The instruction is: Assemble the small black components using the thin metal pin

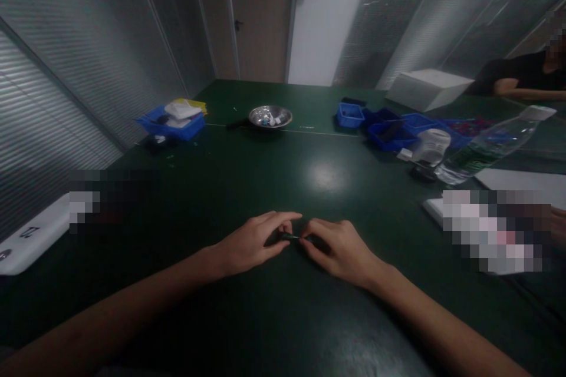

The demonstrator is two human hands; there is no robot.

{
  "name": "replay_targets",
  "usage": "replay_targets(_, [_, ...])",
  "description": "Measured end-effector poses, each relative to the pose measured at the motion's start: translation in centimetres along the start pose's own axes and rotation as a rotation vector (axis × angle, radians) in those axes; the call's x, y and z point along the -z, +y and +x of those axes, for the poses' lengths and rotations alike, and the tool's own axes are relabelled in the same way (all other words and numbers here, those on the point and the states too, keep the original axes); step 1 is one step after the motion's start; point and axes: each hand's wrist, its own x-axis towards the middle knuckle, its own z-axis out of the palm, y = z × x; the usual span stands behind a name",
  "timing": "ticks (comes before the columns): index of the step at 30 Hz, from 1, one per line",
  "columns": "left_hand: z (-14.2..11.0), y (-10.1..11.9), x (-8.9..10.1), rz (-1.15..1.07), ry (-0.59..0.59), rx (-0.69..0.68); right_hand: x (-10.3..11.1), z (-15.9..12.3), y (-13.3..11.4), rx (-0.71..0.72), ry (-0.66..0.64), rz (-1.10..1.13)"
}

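Both hands meet low over the middle of the dark green table [283, 182]. Between their fingertips is a small thin item [292, 237], dark at its left end and pale, perhaps metallic, toward the right; its kind is too small to tell. My left hand [256, 242] has the dark end between its thumb and curled fingers, with the index finger stretched out above. The fingers of my right hand [342, 247] are pinched together at the pale end, hiding whatever part lies inside the pinch.
A steel bowl [285, 123] with small bits inside stands farther back. A blue tray [190, 129] holds white and yellow things at left. On the right are several blue bins [350, 118], a plastic bottle [475, 153] and a white box [427, 89]. A person [526, 73] sits far right.
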Motion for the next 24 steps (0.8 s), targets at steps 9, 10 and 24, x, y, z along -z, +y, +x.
replay_targets(9, [-0.1, 0.0, 0.0, 0.009, -0.005, 0.009, -0.3, 0.0, 0.0, -0.099, 0.127, 0.115])
replay_targets(10, [-0.2, 0.1, 0.0, 0.011, -0.010, 0.008, -0.2, 0.0, 0.1, -0.114, 0.142, 0.129])
replay_targets(24, [-1.9, -10.6, 12.5, 0.338, 0.459, 0.294, 0.3, -0.4, 0.2, -0.161, 0.175, 0.156])
